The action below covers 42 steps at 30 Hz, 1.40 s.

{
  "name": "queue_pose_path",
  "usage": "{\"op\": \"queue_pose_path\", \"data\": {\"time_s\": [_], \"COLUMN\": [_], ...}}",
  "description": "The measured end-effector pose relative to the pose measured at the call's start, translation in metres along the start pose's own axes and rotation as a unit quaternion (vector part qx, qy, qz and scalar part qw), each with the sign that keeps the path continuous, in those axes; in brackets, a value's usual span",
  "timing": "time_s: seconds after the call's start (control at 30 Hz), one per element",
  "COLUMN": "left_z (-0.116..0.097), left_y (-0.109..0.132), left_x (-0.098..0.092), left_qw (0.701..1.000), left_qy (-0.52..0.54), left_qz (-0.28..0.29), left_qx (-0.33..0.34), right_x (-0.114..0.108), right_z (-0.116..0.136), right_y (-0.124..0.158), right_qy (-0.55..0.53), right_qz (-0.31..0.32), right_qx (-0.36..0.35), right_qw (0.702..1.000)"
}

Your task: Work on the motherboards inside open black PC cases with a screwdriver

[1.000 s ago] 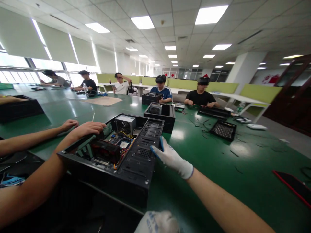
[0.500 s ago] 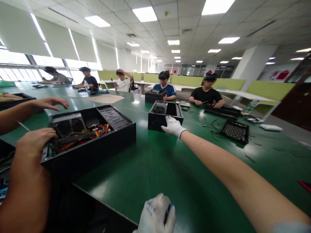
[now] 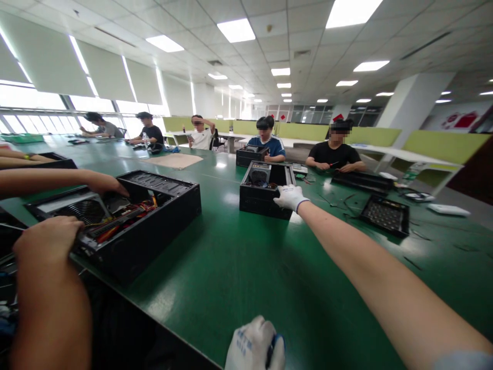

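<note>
The person's right hand, in a white glove, reaches far across the green desk to an open black computer case. That case stands near the middle of the desk, well back from the near edge. The right grip is narrow, closed on the case's wall by its near right corner. The left hand, also gloved, is curled low at the near edge; a dark shape shows between its thumb and fingers, so whether its grip holds anything cannot be told.

Toward the left end, just beside the near edge, sits a larger case with a co-worker's bare hands on and in it. Right of the computer case, a dark tray lies well apart from it, with thin cables between. A smaller case stands just behind, before a seated person at the far edge.
</note>
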State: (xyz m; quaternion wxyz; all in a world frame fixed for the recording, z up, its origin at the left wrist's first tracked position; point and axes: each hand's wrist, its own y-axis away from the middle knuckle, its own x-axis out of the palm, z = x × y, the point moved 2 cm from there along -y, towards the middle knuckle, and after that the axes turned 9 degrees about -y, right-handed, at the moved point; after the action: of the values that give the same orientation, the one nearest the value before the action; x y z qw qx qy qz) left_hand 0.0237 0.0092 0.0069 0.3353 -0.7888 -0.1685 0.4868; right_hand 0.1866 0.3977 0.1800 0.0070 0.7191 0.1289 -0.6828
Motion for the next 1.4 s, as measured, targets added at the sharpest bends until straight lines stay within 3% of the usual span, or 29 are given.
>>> {"op": "queue_pose_path", "data": {"time_s": [0.23, 0.47, 0.63, 0.73, 0.87, 1.2, 1.3, 1.4], "left_z": [0.002, 0.000, -0.002, -0.002, -0.002, -0.007, -0.021, -0.043], "left_y": [0.003, -0.005, -0.006, -0.007, -0.007, -0.006, -0.007, -0.016], "left_x": [0.004, 0.002, -0.003, -0.004, -0.003, -0.009, -0.027, -0.062], "left_qw": [0.999, 0.998, 0.998, 0.998, 0.997, 0.997, 0.992, 0.980], "left_qy": [-0.004, 0.042, 0.046, 0.047, 0.049, 0.054, 0.074, 0.094], "left_qz": [-0.029, 0.046, 0.024, 0.040, 0.051, 0.040, 0.078, 0.135], "left_qx": [0.029, 0.031, 0.036, 0.031, 0.037, 0.045, 0.058, 0.110], "right_x": [-0.002, -0.009, -0.019, -0.026, -0.037, -0.060, -0.065, -0.069], "right_z": [0.010, 0.011, 0.010, 0.013, 0.015, -0.008, -0.017, -0.023], "right_y": [0.028, 0.066, 0.081, 0.100, 0.149, 0.318, 0.360, 0.394], "right_qy": [0.026, 0.024, 0.014, 0.011, 0.011, -0.041, -0.076, -0.108], "right_qz": [-0.030, -0.027, 0.000, 0.008, 0.010, -0.040, -0.056, -0.076], "right_qx": [-0.020, -0.035, -0.039, -0.051, -0.095, -0.178, -0.197, -0.220], "right_qw": [0.999, 0.999, 0.999, 0.999, 0.995, 0.982, 0.976, 0.967]}}
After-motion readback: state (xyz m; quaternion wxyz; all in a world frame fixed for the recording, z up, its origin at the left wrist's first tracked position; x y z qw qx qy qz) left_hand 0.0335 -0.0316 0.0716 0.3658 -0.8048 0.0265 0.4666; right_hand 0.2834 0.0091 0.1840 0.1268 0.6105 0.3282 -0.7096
